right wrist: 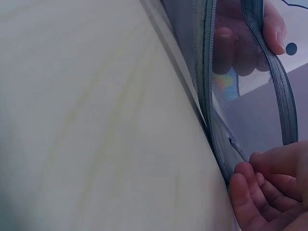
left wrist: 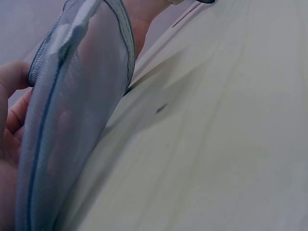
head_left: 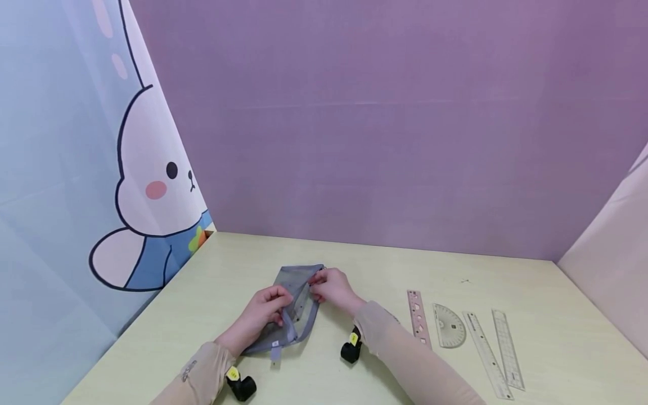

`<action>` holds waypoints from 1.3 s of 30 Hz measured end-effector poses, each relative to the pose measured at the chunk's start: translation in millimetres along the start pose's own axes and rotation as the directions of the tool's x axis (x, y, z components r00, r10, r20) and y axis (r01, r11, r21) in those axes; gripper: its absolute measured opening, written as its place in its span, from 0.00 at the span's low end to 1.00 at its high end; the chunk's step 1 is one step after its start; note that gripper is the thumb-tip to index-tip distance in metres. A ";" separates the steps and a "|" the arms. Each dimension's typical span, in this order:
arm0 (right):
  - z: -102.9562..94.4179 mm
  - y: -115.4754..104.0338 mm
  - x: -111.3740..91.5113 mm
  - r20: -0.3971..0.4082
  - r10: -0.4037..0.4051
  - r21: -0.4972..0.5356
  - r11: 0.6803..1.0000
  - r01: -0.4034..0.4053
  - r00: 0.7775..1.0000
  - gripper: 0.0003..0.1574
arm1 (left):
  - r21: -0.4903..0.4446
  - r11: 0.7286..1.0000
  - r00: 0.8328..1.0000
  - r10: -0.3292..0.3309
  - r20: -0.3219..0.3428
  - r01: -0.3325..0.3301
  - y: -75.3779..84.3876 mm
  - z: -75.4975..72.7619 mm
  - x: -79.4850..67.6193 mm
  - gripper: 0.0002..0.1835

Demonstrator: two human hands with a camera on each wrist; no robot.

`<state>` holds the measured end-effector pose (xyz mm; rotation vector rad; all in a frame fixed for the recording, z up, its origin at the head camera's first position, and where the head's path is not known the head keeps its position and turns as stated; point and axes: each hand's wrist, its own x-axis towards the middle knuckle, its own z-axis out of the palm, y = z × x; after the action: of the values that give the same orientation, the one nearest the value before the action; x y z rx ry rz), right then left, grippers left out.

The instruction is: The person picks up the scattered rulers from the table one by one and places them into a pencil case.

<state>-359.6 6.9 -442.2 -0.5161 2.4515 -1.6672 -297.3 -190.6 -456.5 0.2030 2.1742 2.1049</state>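
A grey-blue mesh zipper pouch (head_left: 296,277) stands partly raised from the table, its zippered mouth spread apart. My left hand (head_left: 260,315) pinches one edge of the mouth between thumb and fingers. At the far right end of the opening, my right hand (head_left: 334,288) pinches the pouch near the zipper's end. In the right wrist view, the left hand's fingers (right wrist: 231,53) show through the mesh. A small fabric tag (head_left: 275,352) hangs from the pouch's near end.
On the table (head_left: 374,259), right of my right forearm, lie a pink stencil ruler (head_left: 417,315), a clear protractor (head_left: 449,326) and two clear rulers, one left (head_left: 487,354) and one right (head_left: 508,349). A purple backdrop (head_left: 379,140) rises behind the table.
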 end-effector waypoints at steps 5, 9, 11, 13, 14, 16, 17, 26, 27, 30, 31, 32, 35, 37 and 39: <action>-4.9 -0.6 -2.7 -0.004 -0.011 0.009 1.000 0.012 1.000 0.08 | 0.000 1.000 1.000 -0.002 -0.001 0.002 0.4 1.1 0.9 0.05; -13.5 -0.7 -8.4 0.003 -0.022 0.022 1.000 0.022 1.000 0.08 | 0.004 1.000 1.000 -0.001 0.001 0.001 0.2 0.9 0.8 0.06; -20.6 0.0 -12.2 0.005 -0.023 0.032 0.999 0.023 1.000 0.09 | 0.005 1.000 1.000 -0.002 0.005 0.002 0.1 0.7 1.0 0.06; -29.7 -0.2 -16.5 0.003 -0.020 0.041 0.999 0.020 1.000 0.11 | 0.010 1.000 1.000 0.002 0.009 -0.002 0.3 0.3 1.5 0.07; -34.7 0.1 -18.2 -0.002 -0.018 0.044 0.999 0.018 1.000 0.11 | 0.013 1.000 1.000 0.004 0.010 -0.004 0.4 -0.1 1.8 0.07; -45.3 0.6 -21.8 -0.015 -0.013 0.050 0.999 0.014 1.000 0.13 | 0.018 1.000 1.000 0.008 0.011 -0.008 0.9 -0.8 2.6 0.07; -50.6 1.6 -23.5 -0.022 -0.009 0.052 0.999 0.010 1.000 0.13 | 0.022 1.000 1.000 0.010 0.011 -0.010 1.0 -1.1 3.1 0.07; -95.7 20.6 -49.6 -0.050 0.020 0.072 0.997 -0.017 0.999 0.19 | 0.029 1.000 1.000 0.004 0.007 -0.004 -0.8 -1.2 6.0 0.07; -100.1 22.9 -53.2 -0.051 0.027 0.071 0.997 -0.023 0.998 0.19 | 0.029 1.000 1.000 0.004 0.009 -0.004 -1.0 -1.1 6.0 0.07; -114.3 24.2 -66.2 -0.037 0.034 0.055 0.998 -0.032 0.999 0.18 | 0.030 1.000 1.000 0.005 0.014 -0.005 -1.0 -0.5 6.0 0.07; -119.3 25.9 -69.5 -0.031 0.030 0.044 0.999 -0.029 0.999 0.18 | 0.030 1.000 1.000 0.005 0.016 -0.005 -0.9 -0.4 5.9 0.07; -124.3 27.6 -72.6 -0.023 0.031 0.035 0.999 -0.030 0.999 0.18 | 0.029 1.000 1.000 0.004 0.017 -0.005 -0.8 -0.3 5.8 0.07; -139.1 30.8 -80.8 -0.010 0.040 0.012 0.999 -0.040 0.999 0.20 | 0.030 1.000 1.000 0.002 0.020 -0.003 -1.0 -0.7 5.8 0.07; -148.9 37.1 -82.7 -0.011 0.041 -0.004 0.999 -0.041 0.999 0.23 | 0.030 1.000 1.000 0.004 0.020 -0.005 -1.0 -1.5 5.6 0.06; -157.8 38.1 -86.2 -0.019 0.047 -0.014 0.999 -0.047 0.999 0.24 | 0.030 1.000 1.000 0.007 0.016 -0.007 -1.0 -2.2 5.5 0.06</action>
<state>-333.9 188.1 -424.4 -0.4423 2.4704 -1.6456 -303.1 -191.8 -457.3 0.2298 2.2007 2.0673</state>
